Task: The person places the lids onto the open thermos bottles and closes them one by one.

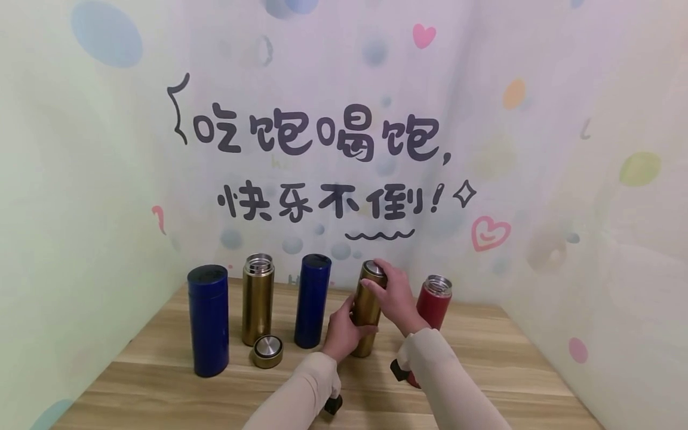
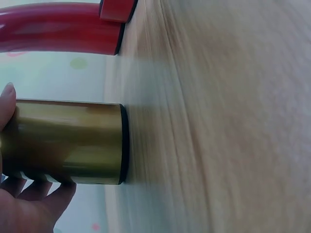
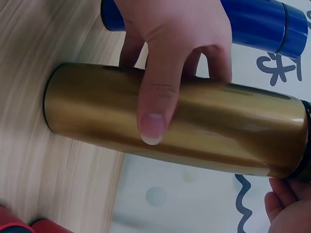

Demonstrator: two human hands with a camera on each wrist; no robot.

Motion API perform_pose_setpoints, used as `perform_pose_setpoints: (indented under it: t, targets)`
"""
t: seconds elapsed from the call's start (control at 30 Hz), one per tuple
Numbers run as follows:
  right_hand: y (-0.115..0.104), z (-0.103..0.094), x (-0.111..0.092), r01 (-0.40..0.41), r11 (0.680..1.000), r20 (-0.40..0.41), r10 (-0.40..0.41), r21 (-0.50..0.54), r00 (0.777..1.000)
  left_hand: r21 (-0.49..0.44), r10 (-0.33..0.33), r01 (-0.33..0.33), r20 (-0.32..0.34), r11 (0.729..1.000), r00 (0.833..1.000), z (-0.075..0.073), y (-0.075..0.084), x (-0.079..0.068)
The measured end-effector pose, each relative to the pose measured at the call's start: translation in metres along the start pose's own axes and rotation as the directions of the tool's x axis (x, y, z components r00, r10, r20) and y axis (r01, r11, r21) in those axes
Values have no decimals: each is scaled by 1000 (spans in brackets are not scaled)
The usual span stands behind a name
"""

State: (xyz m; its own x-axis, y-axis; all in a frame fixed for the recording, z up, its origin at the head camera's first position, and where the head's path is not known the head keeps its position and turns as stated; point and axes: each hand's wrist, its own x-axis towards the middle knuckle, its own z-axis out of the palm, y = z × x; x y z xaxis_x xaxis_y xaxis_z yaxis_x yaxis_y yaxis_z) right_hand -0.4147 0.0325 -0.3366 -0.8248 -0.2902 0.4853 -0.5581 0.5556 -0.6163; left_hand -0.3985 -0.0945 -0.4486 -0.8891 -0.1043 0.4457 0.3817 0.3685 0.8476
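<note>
A gold thermos bottle (image 1: 368,304) stands upright on the wooden table with its cap (image 1: 373,268) on top. My left hand (image 1: 343,332) grips its body around the middle, thumb across the near side in the right wrist view. At the top, my right hand (image 1: 399,295) holds the cap between thumb and fingers; only some of those fingers (image 3: 282,199) show in the right wrist view. A red thermos bottle (image 1: 433,304) without its cap stands to the right, partly behind my right forearm. Its red cap (image 2: 118,8) sits close by it in the left wrist view.
To the left stand a blue bottle (image 1: 313,301), an uncapped gold bottle (image 1: 257,307) and a larger-looking blue bottle (image 1: 208,322). A loose gold cap (image 1: 267,351) lies in front of the uncapped gold one. A printed cloth backdrop (image 1: 333,71) encloses the wooden table (image 1: 145,394).
</note>
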Motion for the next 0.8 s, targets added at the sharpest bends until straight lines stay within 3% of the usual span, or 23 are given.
perform_pose_setpoints:
  t: [0.33,0.53,0.8]
  targets:
    - [8,-7,1,10,999,80,-12,32,997,-7,34,-34,6,999,999,0,-2,-1]
    - [10,-12,3,71,996,119,-77,51,990,-15,50,-49,40,999,998,-4,-1,0]
    - [7,-12,3,61,996,93,-68,72,993,-37,31,-29,60,999,998,-7,0,-1]
